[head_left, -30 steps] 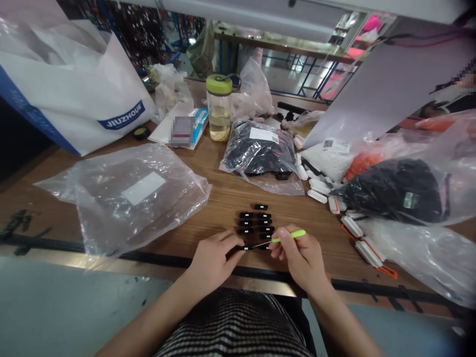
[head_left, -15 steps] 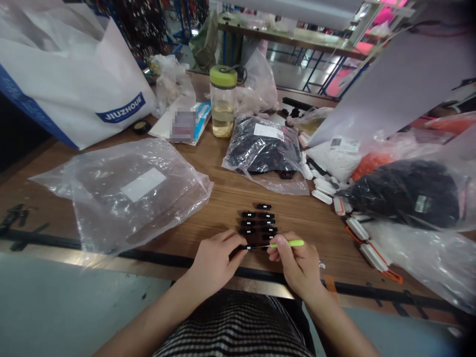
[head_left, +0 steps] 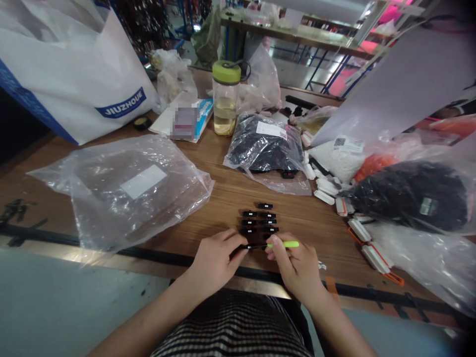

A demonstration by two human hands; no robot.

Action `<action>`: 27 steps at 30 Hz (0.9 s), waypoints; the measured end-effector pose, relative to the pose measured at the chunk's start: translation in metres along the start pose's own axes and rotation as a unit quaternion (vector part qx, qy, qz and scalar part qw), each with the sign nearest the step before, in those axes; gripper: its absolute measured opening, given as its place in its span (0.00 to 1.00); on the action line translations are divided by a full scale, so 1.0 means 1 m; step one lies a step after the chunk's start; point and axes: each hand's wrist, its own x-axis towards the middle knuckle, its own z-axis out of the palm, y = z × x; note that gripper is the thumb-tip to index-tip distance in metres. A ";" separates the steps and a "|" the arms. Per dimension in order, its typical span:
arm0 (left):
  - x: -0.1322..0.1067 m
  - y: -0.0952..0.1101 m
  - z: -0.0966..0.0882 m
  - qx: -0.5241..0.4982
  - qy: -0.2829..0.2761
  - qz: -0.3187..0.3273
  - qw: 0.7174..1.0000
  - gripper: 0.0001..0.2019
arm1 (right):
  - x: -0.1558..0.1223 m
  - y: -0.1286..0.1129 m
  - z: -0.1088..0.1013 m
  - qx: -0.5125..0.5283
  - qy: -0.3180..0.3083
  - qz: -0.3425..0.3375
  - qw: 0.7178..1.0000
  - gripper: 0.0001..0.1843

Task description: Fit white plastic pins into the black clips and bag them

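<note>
Two hands right at the near edge of the wooden counter (head_left: 327, 233), close together, not quite touching! Left hand (head_left: 215, 258) pinching a small black plastic piece (head_left: 241, 246) between thumb and fingers, right hand (head_left: 295, 265) gripping a slim pick with a lime-green handle (head_left: 284, 244), its thin tip reaching across to that piece. Just beyond the fingers, small black pieces with white marks (head_left: 260, 218) in two tidy columns on the bare wood, one more alone at the top, the lowest ones partly hidden behind the hands. Below the counter, a checked garment (head_left: 230, 322) across the lap. Further out on the left, a big clear plastic bag with a white label (head_left: 126, 193); on the right, a clear bag stuffed with black goods (head_left: 409, 196), and loose white plastic parts with orange strips (head_left: 374, 258) alongside it. Mid-counter, a clear bag of black items (head_left: 264, 144). Toward the far edge, a water bottle with a green lid (head_left: 225, 96), a blurred box (head_left: 186, 121), a roll of black tape (head_left: 142, 123), and a white tote printed JIUZHOUE in blue (head_left: 78, 74) at the far left corner. Beyond it all, a second wooden bench on blue metal legs (head_left: 297, 34).
</note>
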 end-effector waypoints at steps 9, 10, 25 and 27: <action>0.001 0.000 0.000 0.002 0.015 0.009 1.000 0.04 | 0.000 0.002 -0.003 0.053 0.056 0.019 0.997 0.14; 0.001 0.000 0.000 0.002 0.017 0.009 1.000 0.04 | 0.000 0.002 -0.003 0.050 0.052 0.013 0.997 0.14; 0.000 0.001 0.000 -0.001 0.008 0.007 1.000 0.04 | -0.003 0.001 0.000 0.016 0.052 -0.016 0.998 0.13; 0.000 0.000 0.000 0.002 0.009 0.007 1.000 0.04 | -0.003 0.002 0.001 0.022 0.044 -0.012 0.999 0.13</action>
